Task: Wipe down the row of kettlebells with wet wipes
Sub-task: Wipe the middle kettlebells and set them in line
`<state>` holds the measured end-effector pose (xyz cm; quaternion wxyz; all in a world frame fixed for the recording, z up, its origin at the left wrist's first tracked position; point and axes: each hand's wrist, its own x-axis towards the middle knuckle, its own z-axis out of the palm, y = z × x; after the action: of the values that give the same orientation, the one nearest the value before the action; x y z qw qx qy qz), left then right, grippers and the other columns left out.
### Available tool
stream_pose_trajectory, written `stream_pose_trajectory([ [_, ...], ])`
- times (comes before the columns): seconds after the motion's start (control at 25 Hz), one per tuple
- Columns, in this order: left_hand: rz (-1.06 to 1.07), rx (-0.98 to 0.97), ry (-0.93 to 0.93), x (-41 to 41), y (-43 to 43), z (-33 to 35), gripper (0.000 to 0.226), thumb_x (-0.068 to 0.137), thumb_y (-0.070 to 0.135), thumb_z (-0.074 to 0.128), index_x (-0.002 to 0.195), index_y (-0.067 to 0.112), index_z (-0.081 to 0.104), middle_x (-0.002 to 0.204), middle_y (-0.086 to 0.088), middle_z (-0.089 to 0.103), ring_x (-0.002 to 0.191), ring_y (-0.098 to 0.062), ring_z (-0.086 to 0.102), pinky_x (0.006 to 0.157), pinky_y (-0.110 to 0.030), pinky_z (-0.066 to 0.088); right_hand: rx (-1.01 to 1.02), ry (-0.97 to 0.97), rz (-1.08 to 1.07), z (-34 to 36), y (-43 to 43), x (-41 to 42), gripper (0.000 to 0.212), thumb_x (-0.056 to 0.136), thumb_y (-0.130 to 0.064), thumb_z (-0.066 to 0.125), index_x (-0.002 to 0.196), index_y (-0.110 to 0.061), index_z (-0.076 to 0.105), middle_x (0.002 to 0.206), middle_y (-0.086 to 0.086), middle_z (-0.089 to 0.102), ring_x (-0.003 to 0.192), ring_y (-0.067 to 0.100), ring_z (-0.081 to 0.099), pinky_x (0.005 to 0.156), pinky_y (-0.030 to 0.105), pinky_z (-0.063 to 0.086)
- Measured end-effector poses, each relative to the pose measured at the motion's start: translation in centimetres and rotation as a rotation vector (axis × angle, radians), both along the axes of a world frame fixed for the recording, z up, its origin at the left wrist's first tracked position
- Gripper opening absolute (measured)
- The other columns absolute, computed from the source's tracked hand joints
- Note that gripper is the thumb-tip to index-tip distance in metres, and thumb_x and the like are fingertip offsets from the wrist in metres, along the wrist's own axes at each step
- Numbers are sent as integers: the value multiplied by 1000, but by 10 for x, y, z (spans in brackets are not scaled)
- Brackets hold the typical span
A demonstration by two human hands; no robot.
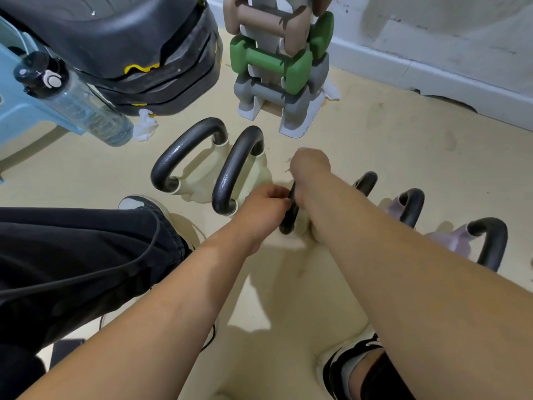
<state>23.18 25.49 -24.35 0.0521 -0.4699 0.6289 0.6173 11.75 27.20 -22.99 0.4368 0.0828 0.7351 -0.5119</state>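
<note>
A row of kettlebells with black handles runs across the floor. Two cream ones stand at the left, the first (196,168) and the second (245,174). A third cream kettlebell (291,217) sits between my hands. My left hand (265,206) grips its black handle. My right hand (310,166) is closed on a white wet wipe (288,164) pressed against the far side of that kettlebell, which it mostly hides. Further right come a black handle (366,181) and two lilac kettlebells, one (409,206) nearer the middle and one (478,241) at the far right.
A dumbbell rack (277,62) with tan, green and grey dumbbells stands behind the row. Crumpled used wipes (144,125) lie near a clear water bottle (78,99) and black equipment (129,44). My legs and shoes frame the near floor; a wall skirting runs at the right.
</note>
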Motion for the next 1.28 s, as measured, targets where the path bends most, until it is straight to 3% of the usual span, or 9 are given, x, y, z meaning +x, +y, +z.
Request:
stream_pose_trajectory([
  [0.16, 170, 129, 4, 0, 3, 1, 21, 93, 0, 51, 107, -6, 66, 87, -16, 65, 75, -24, 60, 66, -27, 49, 162, 290, 108, -13, 15, 53, 55, 88, -22, 37, 141, -8, 39, 139, 6, 47, 117, 32, 54, 95, 41, 47],
  [0.28, 283, 241, -15, 3, -7, 0, 27, 97, 13, 53, 117, 1, 65, 113, -22, 67, 108, -34, 66, 83, -29, 46, 159, 396, 181, -14, 25, 86, 58, 106, -23, 27, 159, -4, 11, 167, 8, 9, 151, 27, 22, 120, 39, 24],
  [0.36, 415, 329, 36, 5, -9, 0, 26, 91, 12, 56, 110, 0, 70, 102, -24, 68, 97, -35, 67, 82, -36, 50, 107, 418, 222, -19, 25, 80, 59, 107, -22, 24, 160, -6, 1, 169, 4, -9, 155, 23, 7, 125, 37, 13],
  [0.72, 405, 289, -58, 11, -12, -2, 30, 101, 8, 41, 124, 7, 61, 105, -13, 73, 83, -21, 70, 85, -35, 62, 213, 350, 396, -35, 10, -11, 43, 98, -20, 29, 130, -8, 56, 139, 18, 54, 124, 36, 52, 76, 30, 44],
  [0.84, 371, 339, -10, 6, -16, 3, 31, 98, 4, 41, 112, 6, 69, 91, -11, 73, 75, -20, 69, 73, -32, 64, 368, 727, 824, -35, 24, 31, 56, 87, -25, 20, 127, -11, 57, 155, 14, 34, 150, 36, 9, 124, 39, 8],
  [0.92, 374, 343, 15, 4, -22, 9, 27, 97, 2, 44, 99, 8, 71, 79, -5, 69, 62, -16, 63, 57, -26, 60, 396, 808, 956, -29, 40, 56, 52, 96, -22, 31, 143, -6, 47, 163, 16, 15, 149, 38, -21, 123, 51, -12],
  [1.0, 416, 318, 19, 3, -28, 8, 22, 99, 5, 48, 105, 5, 69, 85, -6, 67, 70, -20, 64, 70, -32, 63, 421, 933, 989, -29, 59, 71, 52, 98, -21, 36, 146, -3, 42, 166, 12, 11, 149, 41, -26, 124, 54, -2],
  [1.16, 359, 216, -98, 3, -27, -2, 18, 101, 12, 45, 97, 12, 63, 110, -10, 64, 96, -25, 66, 99, -44, 57, 410, 923, 992, -32, 48, 40, 49, 95, -19, 29, 128, -2, 61, 138, 17, 51, 149, 41, 12, 123, 49, 10],
  [1.28, 331, 216, -119, 9, -27, -5, 21, 105, 17, 42, 112, 12, 61, 118, -8, 64, 105, -24, 69, 97, -42, 57, 367, 630, 803, -39, 13, -12, 47, 92, -13, 25, 116, 1, 63, 96, 15, 58, 110, 36, 54, 95, 39, 43],
])
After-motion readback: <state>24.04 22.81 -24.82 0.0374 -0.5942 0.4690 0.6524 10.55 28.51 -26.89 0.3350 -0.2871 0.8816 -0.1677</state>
